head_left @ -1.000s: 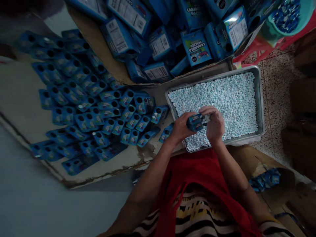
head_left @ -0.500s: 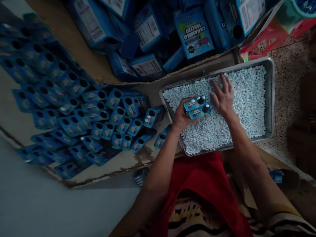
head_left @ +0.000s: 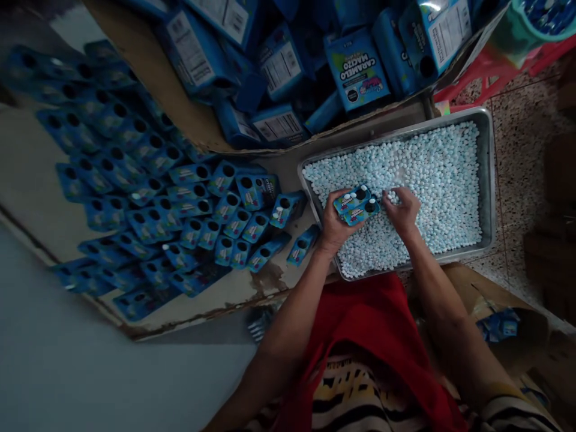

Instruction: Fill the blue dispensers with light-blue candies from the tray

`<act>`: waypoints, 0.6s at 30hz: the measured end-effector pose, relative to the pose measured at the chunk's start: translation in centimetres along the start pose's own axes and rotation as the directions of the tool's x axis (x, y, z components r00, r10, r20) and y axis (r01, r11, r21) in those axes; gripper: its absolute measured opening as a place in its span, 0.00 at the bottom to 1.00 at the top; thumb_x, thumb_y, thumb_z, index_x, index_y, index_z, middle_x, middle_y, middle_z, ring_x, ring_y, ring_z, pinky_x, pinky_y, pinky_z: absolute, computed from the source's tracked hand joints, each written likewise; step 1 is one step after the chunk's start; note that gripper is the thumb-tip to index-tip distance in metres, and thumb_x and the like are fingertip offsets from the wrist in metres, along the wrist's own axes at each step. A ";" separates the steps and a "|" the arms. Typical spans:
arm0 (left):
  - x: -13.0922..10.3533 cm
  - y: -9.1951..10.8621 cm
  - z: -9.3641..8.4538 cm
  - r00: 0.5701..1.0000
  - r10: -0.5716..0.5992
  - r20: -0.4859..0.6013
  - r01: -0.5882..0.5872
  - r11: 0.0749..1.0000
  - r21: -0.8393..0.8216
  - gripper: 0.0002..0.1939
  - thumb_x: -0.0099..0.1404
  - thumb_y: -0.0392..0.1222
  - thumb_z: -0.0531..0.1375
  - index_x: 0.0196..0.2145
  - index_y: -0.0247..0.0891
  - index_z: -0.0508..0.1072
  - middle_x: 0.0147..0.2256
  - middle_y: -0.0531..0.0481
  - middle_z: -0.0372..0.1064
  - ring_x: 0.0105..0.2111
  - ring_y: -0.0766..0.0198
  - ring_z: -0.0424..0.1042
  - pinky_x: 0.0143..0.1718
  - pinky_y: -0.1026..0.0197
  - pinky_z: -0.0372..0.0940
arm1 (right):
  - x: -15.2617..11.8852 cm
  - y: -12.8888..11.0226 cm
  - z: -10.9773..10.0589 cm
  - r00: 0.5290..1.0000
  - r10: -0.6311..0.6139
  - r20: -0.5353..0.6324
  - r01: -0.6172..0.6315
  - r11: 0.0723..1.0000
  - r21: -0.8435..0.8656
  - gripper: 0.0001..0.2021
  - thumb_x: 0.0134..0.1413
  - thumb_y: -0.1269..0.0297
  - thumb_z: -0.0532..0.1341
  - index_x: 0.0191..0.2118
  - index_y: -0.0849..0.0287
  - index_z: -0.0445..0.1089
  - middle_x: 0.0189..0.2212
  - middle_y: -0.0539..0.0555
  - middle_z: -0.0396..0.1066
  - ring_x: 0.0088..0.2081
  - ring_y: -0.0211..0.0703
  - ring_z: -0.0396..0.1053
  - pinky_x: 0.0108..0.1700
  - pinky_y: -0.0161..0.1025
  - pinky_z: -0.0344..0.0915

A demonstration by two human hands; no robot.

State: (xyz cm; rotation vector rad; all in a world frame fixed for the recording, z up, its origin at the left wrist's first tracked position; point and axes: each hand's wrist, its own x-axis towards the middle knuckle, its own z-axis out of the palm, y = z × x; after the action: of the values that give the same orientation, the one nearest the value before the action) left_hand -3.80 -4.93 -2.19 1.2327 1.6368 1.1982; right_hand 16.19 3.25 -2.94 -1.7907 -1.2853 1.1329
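Note:
My left hand [head_left: 335, 225] is wrapped round two small blue candy boxes [head_left: 357, 205], held side by side over the left part of the tray. Each box has a dark round hole in its top, and a few white candies lie on them. Just right of the boxes, my right hand [head_left: 404, 210] is closed on several small candies [head_left: 393, 197], which show at its fingertips. Below both hands, pale blue and white candies [head_left: 441, 180] fill a metal tray [head_left: 488, 180].
Many blue boxes with round holes [head_left: 193, 234] stand on the table [head_left: 270, 282] at left. A cardboard carton [head_left: 198, 135] of larger blue boxes [head_left: 357, 66] is beyond the tray. A teal container [head_left: 517, 36] stands at top right. Another carton [head_left: 535, 318] is at lower right.
My right hand has gone from spread fingers on the candies to a closed grip on some, nearer me. The boxes in my left hand have tilted slightly. The camera view has shifted a little.

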 end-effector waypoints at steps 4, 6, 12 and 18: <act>0.1 1.3 -1.8 0.999 0.010 0.040 -0.015 0.992 0.124 0.38 0.50 0.40 0.78 0.57 0.46 0.70 0.52 0.45 0.76 0.53 0.48 0.79 0.56 0.45 0.74 | -1.6 -1.9 -0.4 0.881 0.435 0.186 -0.470 0.753 0.460 0.16 0.50 0.49 0.73 0.30 0.56 0.75 0.24 0.46 0.72 0.27 0.38 0.67 0.28 0.34 0.65; 0.3 2.3 -2.9 0.996 0.042 0.082 -0.059 0.975 0.216 0.38 0.47 0.35 0.77 0.56 0.44 0.72 0.51 0.45 0.76 0.52 0.46 0.78 0.56 0.45 0.74 | -2.7 -3.5 -1.1 0.800 0.465 0.380 -0.594 0.524 0.610 0.15 0.51 0.49 0.71 0.32 0.56 0.75 0.25 0.47 0.74 0.25 0.37 0.66 0.22 0.32 0.61; 0.3 4.5 -4.0 0.984 0.034 0.173 -0.088 0.946 0.313 0.40 0.41 0.28 0.76 0.53 0.46 0.73 0.50 0.46 0.77 0.52 0.44 0.78 0.56 0.45 0.74 | -6.5 -10.2 -0.7 0.938 0.117 0.327 -0.338 0.519 0.785 0.19 0.60 0.43 0.62 0.28 0.53 0.71 0.32 0.53 0.75 0.37 0.46 0.75 0.46 0.48 0.78; -0.4 4.9 -4.1 0.969 -0.009 0.245 -0.060 0.960 0.272 0.41 0.43 0.31 0.76 0.55 0.47 0.73 0.50 0.48 0.78 0.49 0.44 0.79 0.52 0.45 0.75 | -6.7 -12.6 1.5 0.986 -0.113 0.121 -0.007 0.700 0.714 0.23 0.64 0.42 0.58 0.24 0.51 0.67 0.30 0.54 0.69 0.39 0.48 0.72 0.53 0.50 0.72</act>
State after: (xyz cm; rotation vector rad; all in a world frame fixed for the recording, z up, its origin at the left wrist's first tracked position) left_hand -6.25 -5.81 3.64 1.5151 1.6429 0.8095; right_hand 8.99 0.78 9.23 -1.0811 -0.7824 1.5001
